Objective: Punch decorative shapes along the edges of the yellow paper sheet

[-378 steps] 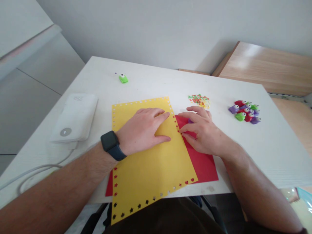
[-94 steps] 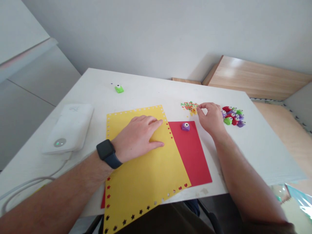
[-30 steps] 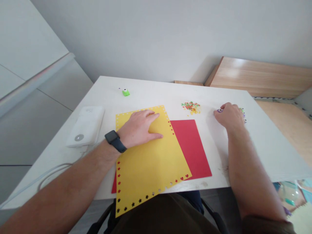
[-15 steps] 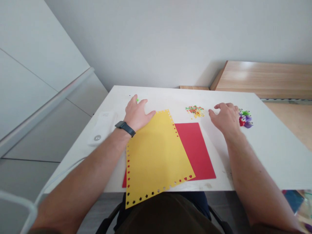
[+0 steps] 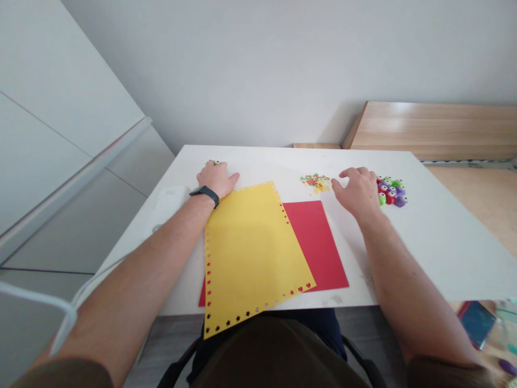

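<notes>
My left hand (image 5: pixel 216 180), with a dark watch on the wrist, reaches to the far left of the table. Its thumb stands apart, and the bent fingers rest over a small object (image 5: pixel 217 162) with a white dot, mostly hidden. My right hand (image 5: pixel 358 191) hovers half-curled with thumb and fingers apart, holding nothing. Just right of it sits a cluster of red, green and purple eye-like craft pieces (image 5: pixel 390 191). A yellow sheet (image 5: pixel 250 248) with small shapes punched along its edges lies askew over a red sheet (image 5: pixel 317 245). Its lower corner overhangs the table.
Small green, red and yellow paper bits (image 5: pixel 316 182) lie near the back of the white table (image 5: pixel 428 242). A white box-like object (image 5: pixel 169 202) sits at the left, beside a white cable (image 5: pixel 95 275). A wooden surface (image 5: pixel 440 126) stands behind at right.
My left hand has moved farther back and left, off the yellow sheet and over the small object. My right hand stays by the craft pieces, more of which now show. The view has shifted slightly.
</notes>
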A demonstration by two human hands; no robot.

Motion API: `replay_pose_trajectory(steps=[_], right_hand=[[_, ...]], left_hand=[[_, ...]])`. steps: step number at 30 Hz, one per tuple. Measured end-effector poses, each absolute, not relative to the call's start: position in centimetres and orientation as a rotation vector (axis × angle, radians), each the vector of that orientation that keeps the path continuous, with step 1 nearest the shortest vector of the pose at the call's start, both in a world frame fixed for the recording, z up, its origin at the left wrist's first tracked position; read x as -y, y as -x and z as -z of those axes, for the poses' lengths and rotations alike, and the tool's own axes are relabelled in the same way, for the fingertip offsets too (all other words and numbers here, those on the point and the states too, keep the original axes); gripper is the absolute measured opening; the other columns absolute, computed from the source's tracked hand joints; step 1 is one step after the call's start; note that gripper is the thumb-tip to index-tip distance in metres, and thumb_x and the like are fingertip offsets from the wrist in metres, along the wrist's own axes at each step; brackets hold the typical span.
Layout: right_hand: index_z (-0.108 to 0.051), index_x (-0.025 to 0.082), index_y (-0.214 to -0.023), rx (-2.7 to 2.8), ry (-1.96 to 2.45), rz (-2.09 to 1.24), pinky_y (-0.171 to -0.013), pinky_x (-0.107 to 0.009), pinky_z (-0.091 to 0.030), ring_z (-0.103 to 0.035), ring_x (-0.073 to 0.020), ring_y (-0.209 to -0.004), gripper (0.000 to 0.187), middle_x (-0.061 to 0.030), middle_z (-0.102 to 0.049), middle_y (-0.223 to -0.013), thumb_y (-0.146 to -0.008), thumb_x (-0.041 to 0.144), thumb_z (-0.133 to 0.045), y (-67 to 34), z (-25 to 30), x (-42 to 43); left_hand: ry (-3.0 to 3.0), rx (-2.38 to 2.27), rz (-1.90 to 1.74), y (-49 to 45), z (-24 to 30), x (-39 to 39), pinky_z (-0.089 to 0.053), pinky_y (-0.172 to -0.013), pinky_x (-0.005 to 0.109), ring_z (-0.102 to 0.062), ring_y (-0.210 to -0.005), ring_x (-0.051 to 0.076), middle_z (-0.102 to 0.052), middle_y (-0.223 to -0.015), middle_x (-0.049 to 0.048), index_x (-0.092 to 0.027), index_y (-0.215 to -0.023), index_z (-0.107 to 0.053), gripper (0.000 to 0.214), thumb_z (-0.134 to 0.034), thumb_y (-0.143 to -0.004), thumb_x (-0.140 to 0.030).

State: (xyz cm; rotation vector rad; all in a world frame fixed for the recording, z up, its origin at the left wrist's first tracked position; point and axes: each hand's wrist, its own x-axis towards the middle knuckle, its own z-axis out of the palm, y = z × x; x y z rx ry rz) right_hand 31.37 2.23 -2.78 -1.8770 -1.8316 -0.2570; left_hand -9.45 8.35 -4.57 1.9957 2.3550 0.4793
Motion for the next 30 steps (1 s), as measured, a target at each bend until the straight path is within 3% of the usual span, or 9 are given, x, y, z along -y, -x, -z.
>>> replay_pose_trajectory(steps=[4, 10, 14, 17, 19, 23, 30], right_hand=[[-0.076, 0.017, -0.109, 1.858, 1.814, 0.249, -0.100, -0.057, -0.045, -0.060, -0.0401, -0.112, 0.036, -0.0212, -0.068, -0.115, -0.095, 0.049, -0.063, -31.0, 2.7, -2.0], [-0.074, 0.019, -0.108, 1.861, 1.683, 0.197, -0.104, -0.056, -0.046, -0.061, -0.0386, -0.113, 0.028, -0.0191, -0.069, -0.115, -0.097, 0.043, -0.063, -29.6, 1.9, -1.3], [-0.070, 0.020, -0.113, 1.980, 1.435, -0.061, -0.098, -0.049, -0.053, -0.066, -0.0317, -0.106, 0.027, -0.0152, -0.071, -0.118, -0.095, 0.039, -0.067, -28.1, 1.0, -0.3], [-0.066, 0.021, -0.124, 2.153, 1.218, -0.366, -0.091, -0.044, -0.056, -0.069, -0.0276, -0.101, 0.041, -0.0131, -0.071, -0.123, -0.090, 0.040, -0.076, -26.8, 0.3, 0.9], [-0.065, 0.021, -0.128, 2.244, 1.122, -0.539, -0.091, -0.043, -0.057, -0.070, -0.0267, -0.102, 0.047, -0.0117, -0.073, -0.122, -0.088, 0.041, -0.079, -26.0, 0.0, 1.8], [-0.068, 0.022, -0.126, 2.368, 1.008, -0.708, -0.093, -0.041, -0.056, -0.071, -0.0244, -0.101, 0.036, -0.0085, -0.076, -0.114, -0.093, 0.032, -0.075, -24.6, -0.1, 3.0], [-0.066, 0.026, -0.137, 2.448, 0.877, -0.639, -0.096, -0.042, -0.055, -0.070, -0.0258, -0.108, 0.039, -0.0097, -0.073, -0.118, -0.099, 0.023, -0.070, -23.8, 1.0, 3.2]], left_hand=[[-2.021, -2.304, -0.615, 10.2, 4.8, -8.8, -0.045, -0.115, 0.047, -0.059, -0.127, 0.034, -0.069, -0.131, 0.0166, -0.016, -0.119, -0.076, 0.040, -0.057, -0.091, -0.038], [-2.057, -2.259, -0.722, 9.2, 3.6, -7.9, -0.051, -0.107, 0.044, -0.068, -0.113, 0.030, -0.077, -0.118, 0.0113, -0.018, -0.106, -0.079, 0.028, -0.057, -0.090, -0.027], [-2.105, -1.844, -0.946, 5.5, 2.2, -3.7, -0.056, -0.102, 0.040, -0.072, -0.105, 0.025, -0.079, -0.116, 0.0065, -0.021, -0.096, -0.074, 0.013, -0.067, -0.087, -0.027], [-2.254, -1.436, -0.952, 2.5, 1.3, 0.4, -0.056, -0.103, 0.039, -0.071, -0.113, 0.023, -0.077, -0.118, 0.0049, -0.023, -0.088, -0.070, 0.002, -0.068, -0.087, -0.022], [-2.293, -1.267, -0.970, 1.1, 1.0, 2.6, -0.056, -0.102, 0.038, -0.070, -0.110, 0.021, -0.075, -0.115, 0.0042, -0.023, -0.089, -0.066, 0.008, -0.070, -0.086, -0.017], [-2.242, -1.121, -0.963, 0.1, 1.4, 4.4, -0.059, -0.094, 0.037, -0.069, -0.102, 0.018, -0.072, -0.119, 0.0047, -0.024, -0.101, -0.060, 0.021, -0.071, -0.088, -0.013], [-2.112, -0.996, -0.985, 0.4, 2.8, 4.8, -0.061, -0.100, 0.041, -0.072, -0.107, 0.020, -0.067, -0.124, 0.0065, -0.025, -0.120, -0.055, 0.040, -0.076, -0.088, -0.012]])
